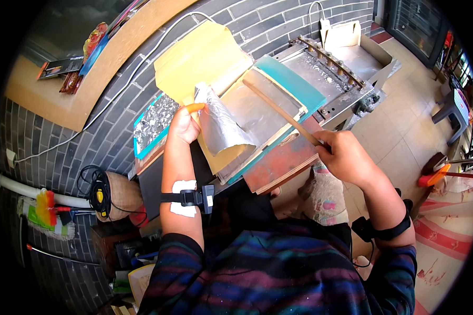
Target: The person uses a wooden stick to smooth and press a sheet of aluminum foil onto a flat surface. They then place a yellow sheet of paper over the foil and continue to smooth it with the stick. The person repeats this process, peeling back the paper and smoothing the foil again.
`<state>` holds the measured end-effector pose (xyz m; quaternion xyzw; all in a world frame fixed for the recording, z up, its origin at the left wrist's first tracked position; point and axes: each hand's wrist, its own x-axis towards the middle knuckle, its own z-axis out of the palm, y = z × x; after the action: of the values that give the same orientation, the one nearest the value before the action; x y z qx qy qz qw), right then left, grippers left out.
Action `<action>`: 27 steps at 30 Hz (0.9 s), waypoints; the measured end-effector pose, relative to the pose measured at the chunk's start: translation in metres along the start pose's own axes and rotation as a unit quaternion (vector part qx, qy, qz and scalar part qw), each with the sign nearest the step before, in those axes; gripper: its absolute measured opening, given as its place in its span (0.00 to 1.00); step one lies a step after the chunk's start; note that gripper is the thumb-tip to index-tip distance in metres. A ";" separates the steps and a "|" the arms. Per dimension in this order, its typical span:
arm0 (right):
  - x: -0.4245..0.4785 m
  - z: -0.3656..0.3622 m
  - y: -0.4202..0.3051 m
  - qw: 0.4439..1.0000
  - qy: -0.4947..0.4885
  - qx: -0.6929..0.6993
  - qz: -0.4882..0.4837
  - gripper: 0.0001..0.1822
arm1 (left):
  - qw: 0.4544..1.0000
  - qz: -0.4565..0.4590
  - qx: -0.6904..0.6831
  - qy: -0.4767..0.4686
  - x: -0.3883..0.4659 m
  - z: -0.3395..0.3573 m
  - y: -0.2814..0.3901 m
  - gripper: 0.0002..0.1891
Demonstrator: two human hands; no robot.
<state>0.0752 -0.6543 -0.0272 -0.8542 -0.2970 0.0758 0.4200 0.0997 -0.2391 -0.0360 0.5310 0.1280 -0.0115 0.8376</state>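
Note:
Between the fingers and thumb of my left hand (186, 121), one end of a curled silver foil sheet (226, 122) is pinched. An orange cover shows on one left finger. The foil hangs over a flat stack of foil-like sheets (270, 104) and yellow paper. My right hand (341, 153) grips a long thin wooden stick (278, 108) by its near end; its far end lies over the stack. A large yellow paper sheet (201, 59) stands folded back towards the wall. Left of the stack, a turquoise-edged tray (135, 136) holds small silver pieces.
A reddish board (280, 161) lies under the stack's near side. Behind it is a teal ribbed sheet (295, 84). A metal device with a rusty bar (331, 61) stands at the back right. A white cable (142, 63) runs along the brick wall. A plastic stool (453, 112) stands far right.

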 end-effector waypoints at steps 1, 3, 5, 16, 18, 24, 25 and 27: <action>-0.001 0.000 0.000 1.000 0.000 0.006 0.002 0.11 | 1.000 -0.005 -0.005 -0.003 -0.004 0.004 0.001 0.23; -0.003 -0.001 0.000 1.000 -0.001 0.020 0.004 0.11 | 1.000 -0.015 -0.021 -0.004 -0.008 0.003 0.001 0.24; -0.010 -0.006 -0.003 0.998 -0.003 0.065 0.000 0.09 | 0.999 -0.028 -0.043 -0.001 -0.009 -0.005 0.001 0.24; -0.091 -0.045 -0.006 0.982 -0.084 0.134 0.106 0.15 | 0.995 -0.030 -0.097 -0.003 -0.018 -0.003 0.001 0.27; -0.100 -0.043 -0.008 0.976 -0.095 0.156 0.120 0.15 | 0.992 -0.034 -0.121 -0.006 -0.018 -0.006 0.000 0.27; -0.106 -0.036 -0.013 0.982 -0.117 0.134 0.069 0.16 | 0.990 -0.012 -0.137 -0.030 -0.016 -0.021 -0.001 0.26; -0.104 -0.034 -0.016 0.984 -0.118 0.120 0.065 0.16 | 0.989 -0.013 -0.140 -0.036 -0.016 -0.022 -0.001 0.25; -0.101 -0.028 -0.021 0.989 -0.108 0.093 0.049 0.17 | 0.989 -0.015 -0.142 -0.044 -0.018 -0.025 0.000 0.24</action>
<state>-0.0054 -0.7204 -0.0052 -0.8118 -0.2902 0.2150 0.4588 0.0775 -0.2185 -0.0422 0.4041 0.0993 -0.0290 0.9089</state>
